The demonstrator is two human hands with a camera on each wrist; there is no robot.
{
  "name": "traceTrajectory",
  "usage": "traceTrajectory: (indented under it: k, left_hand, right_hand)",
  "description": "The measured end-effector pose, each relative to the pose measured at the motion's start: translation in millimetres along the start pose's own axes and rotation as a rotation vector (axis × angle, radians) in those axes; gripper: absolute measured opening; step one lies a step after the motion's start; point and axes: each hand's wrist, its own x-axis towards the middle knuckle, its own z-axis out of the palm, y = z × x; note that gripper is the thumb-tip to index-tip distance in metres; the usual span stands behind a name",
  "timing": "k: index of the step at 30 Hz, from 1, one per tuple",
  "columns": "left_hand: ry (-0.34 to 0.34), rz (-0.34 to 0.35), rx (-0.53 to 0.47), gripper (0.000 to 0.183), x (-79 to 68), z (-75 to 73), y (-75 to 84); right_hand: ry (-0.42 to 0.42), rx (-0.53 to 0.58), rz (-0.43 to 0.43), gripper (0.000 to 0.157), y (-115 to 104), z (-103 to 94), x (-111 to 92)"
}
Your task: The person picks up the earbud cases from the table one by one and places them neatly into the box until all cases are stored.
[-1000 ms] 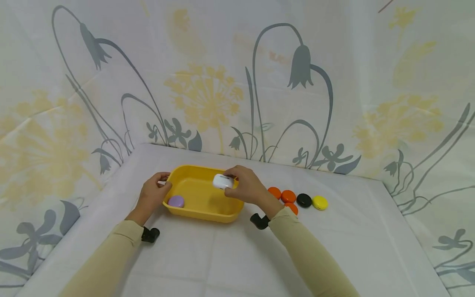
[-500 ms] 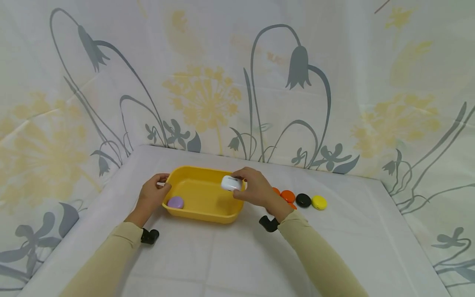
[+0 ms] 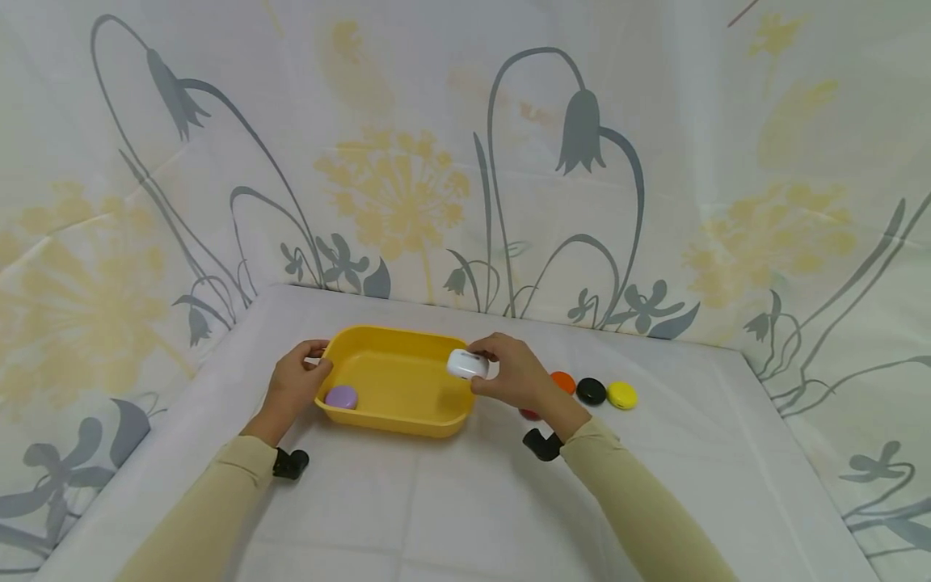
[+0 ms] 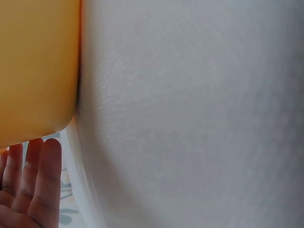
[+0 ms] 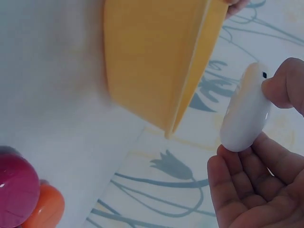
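Note:
My left hand [image 3: 292, 380] is at the left end of a yellow plastic bin [image 3: 396, 423], thumb right at its rim. In the left wrist view, fairly straight fingers [image 4: 45, 185] reach up to the bin's wall. A lavender round disc [image 3: 341, 397] lies in the bin's left front corner. My right hand [image 3: 512, 372] pinches a glossy white earbud case [image 3: 466, 364] between thumb and fingers, above the bin's right end. A small dark slot shows on the earbud case [image 5: 244, 111] in the right wrist view, where the case is apart from the bin.
Right of the bin, an orange disc [image 3: 563, 381], a black disc [image 3: 591, 391] and a yellow disc [image 3: 622, 395] lie on the white-covered table [image 3: 465, 517]. A magenta disc [image 5: 16, 190] is partly behind my right wrist in the head view. Flower-printed fabric [image 3: 436, 162] hangs behind.
My right hand has moved to the right with the earbud case, from over the bin's inside to its right end. The left hand and the lavender disc stay in place.

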Motion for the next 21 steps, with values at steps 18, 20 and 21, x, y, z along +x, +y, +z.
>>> traceTrajectory:
  k: [18,20,21]
  left_hand:
    - [0.004,-0.003,0.01,0.044,-1.9,-0.1,1.4]
    - [0.004,-0.001,0.008,0.044,-2.3,-0.4,2.2]
    - [0.005,-0.001,0.009,0.043,-2.4,-0.5,2.5]
  right_hand:
    - [0.026,-0.021,0.032,0.043,21,-18.2,-23]
    - [0.026,-0.039,0.05,0.044,26,-21.2,-27]
    - [0.028,-0.045,0.062,0.044,29,-22.6,-28]
